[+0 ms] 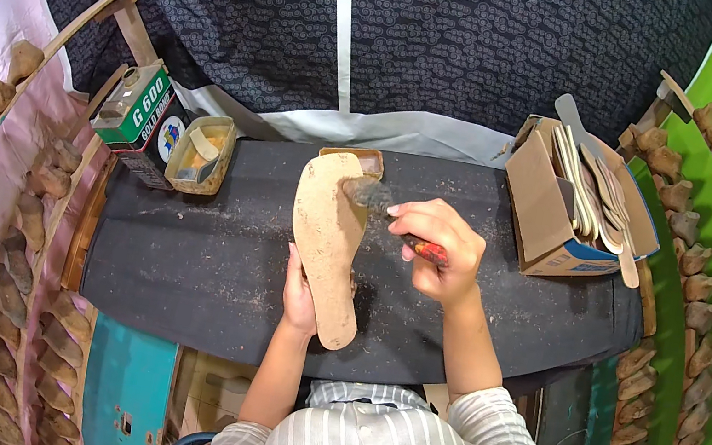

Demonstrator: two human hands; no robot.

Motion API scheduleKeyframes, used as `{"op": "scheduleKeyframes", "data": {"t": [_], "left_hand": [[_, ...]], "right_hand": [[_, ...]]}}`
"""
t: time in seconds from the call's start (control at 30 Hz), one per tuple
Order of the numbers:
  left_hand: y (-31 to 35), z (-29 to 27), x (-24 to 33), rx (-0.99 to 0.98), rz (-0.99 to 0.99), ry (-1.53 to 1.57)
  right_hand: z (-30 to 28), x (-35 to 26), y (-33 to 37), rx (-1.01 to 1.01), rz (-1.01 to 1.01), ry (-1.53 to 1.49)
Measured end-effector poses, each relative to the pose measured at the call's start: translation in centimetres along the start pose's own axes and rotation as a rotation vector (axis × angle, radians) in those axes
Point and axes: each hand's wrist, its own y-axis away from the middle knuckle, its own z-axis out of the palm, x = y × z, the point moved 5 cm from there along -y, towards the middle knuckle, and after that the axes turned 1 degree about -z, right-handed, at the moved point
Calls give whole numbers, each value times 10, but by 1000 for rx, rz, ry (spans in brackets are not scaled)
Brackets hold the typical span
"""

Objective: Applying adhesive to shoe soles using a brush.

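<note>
A tan, sole-shaped insole board (321,236) is held up over the dark table, its wide end pointing away from me. My left hand (299,299) grips it from the left and underneath, with most fingers hidden behind the board. In my right hand (442,247) is a brush (372,194) with a red and black handle. Its dark, clumped bristles touch the board's upper right part. Dark specks mark the board near the brush. Partly covered by the board's far end, a small shallow container (372,164) sits on the table.
At the back left stand a green and black metal can (138,118) and a cut plastic tub (186,185). A cardboard box (532,218) on the right holds several sole-shaped boards (580,188). Racks of shoe lasts (31,218) line both sides. Crumbs litter the black cloth (210,265).
</note>
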Motion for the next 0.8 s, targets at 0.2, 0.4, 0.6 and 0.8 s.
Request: {"op": "scheduleKeyframes", "data": {"t": [0.2, 0.4, 0.6, 0.8], "left_hand": [[-4, 10, 7, 79, -19, 50], [0, -2, 3, -41, -30, 48], [0, 0, -9, -98, -105, 53], [-4, 5, -5, -79, -61, 34]], "right_hand": [[6, -12, 18, -277, -3, -320], [-11, 13, 8, -105, 119, -253], [-10, 20, -8, 36, 22, 2], [19, 0, 5, -69, -208, -54]]}}
